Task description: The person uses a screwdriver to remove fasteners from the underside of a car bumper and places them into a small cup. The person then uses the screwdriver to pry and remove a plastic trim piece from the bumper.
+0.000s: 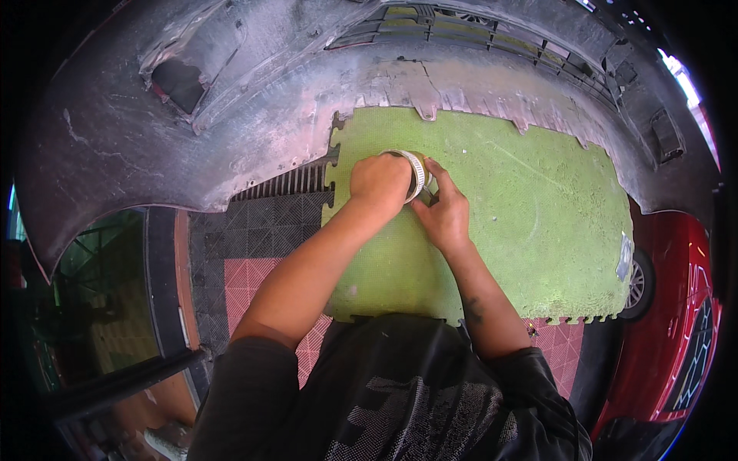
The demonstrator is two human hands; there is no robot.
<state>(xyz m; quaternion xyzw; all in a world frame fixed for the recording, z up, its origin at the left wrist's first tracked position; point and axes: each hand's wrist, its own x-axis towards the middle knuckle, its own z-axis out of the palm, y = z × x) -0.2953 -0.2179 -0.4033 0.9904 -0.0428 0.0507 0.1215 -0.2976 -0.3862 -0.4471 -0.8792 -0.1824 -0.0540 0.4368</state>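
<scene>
Over the green foam mat [530,207], my two hands meet at a round thing [418,173] with a white, ribbed-looking band and a dark opening; I cannot tell whether it is a roll or a tin. My left hand [378,183] is closed at its left side, the fingertips hidden, some perhaps inside the opening. From the right, my right hand [446,211] grips its outer side, index finger at the top and thumb below. Something small and dark shows near the right thumb, too small to name.
A large, scuffed grey car bumper [269,92] arches across the far side, its lower edge along the mat. Black and red floor tiles [250,284] lie to the left. A red car [669,315] stands at right; a glass door [100,292] is at left.
</scene>
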